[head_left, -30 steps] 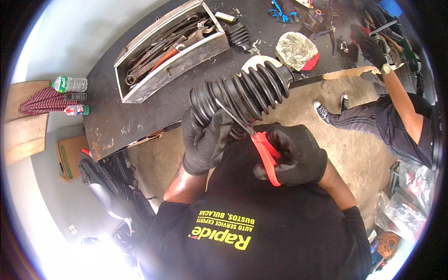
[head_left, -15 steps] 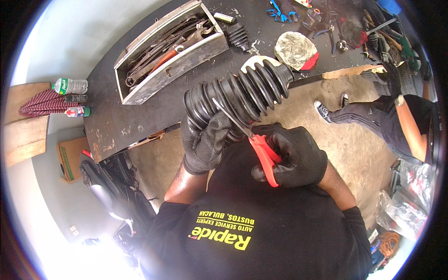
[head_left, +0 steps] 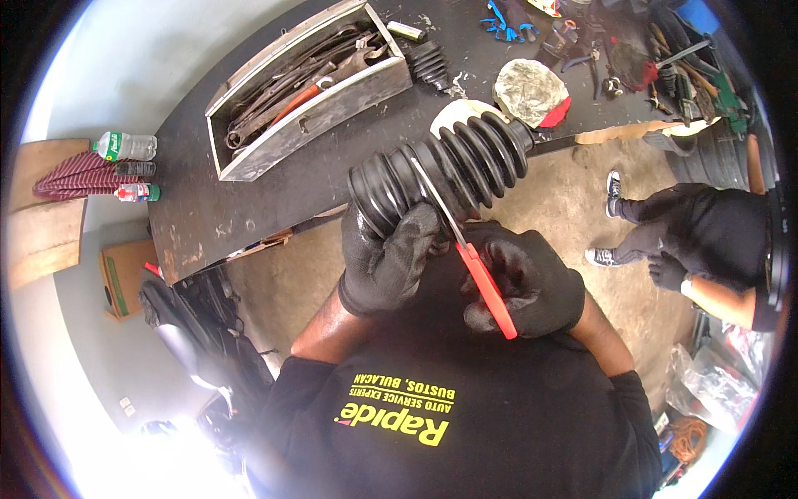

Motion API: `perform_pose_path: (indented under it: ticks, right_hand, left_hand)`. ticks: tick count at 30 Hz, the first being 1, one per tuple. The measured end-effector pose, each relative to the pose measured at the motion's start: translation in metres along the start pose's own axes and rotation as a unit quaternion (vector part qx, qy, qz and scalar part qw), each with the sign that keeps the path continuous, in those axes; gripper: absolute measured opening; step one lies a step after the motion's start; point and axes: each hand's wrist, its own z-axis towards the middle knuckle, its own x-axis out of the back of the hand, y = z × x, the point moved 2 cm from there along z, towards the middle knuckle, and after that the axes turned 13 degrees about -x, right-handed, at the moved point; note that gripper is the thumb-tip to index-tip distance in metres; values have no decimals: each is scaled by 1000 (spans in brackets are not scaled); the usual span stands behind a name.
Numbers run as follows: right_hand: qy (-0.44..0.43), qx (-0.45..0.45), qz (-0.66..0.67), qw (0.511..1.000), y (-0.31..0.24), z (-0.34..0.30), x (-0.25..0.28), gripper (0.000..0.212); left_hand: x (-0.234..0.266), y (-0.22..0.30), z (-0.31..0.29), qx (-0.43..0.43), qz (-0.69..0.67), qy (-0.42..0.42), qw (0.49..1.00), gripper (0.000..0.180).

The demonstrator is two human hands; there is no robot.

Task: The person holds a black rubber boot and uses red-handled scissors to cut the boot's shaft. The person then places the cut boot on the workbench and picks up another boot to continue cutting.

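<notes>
The left hand [head_left: 389, 262] grips the black ribbed rubber boot [head_left: 440, 170] at its wide end, off the workbench [head_left: 249, 208] edge; the right hand [head_left: 524, 283] holds a red-handled blade [head_left: 465, 245] against it; no cut shows yet, so the cutting seems barely begun.

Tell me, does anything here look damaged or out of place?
Nothing looks damaged. The left hand grips a ribbed black rubber boot while the right hand holds a red-handled blade against it. The workbench behind is cluttered with scattered tools.
</notes>
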Motion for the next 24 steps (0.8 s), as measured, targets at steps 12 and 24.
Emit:
perform_pose_path:
  ticks: [12,24]
  right_hand:
    - [-17,-1,-65,998,7,-1,1,41]
    - [25,27,-110,993,7,-1,2,38]
  left_hand:
    - [7,-7,-3,-13,-21,45,999,29]
    - [26,-7,2,-18,92,-2,996,32]
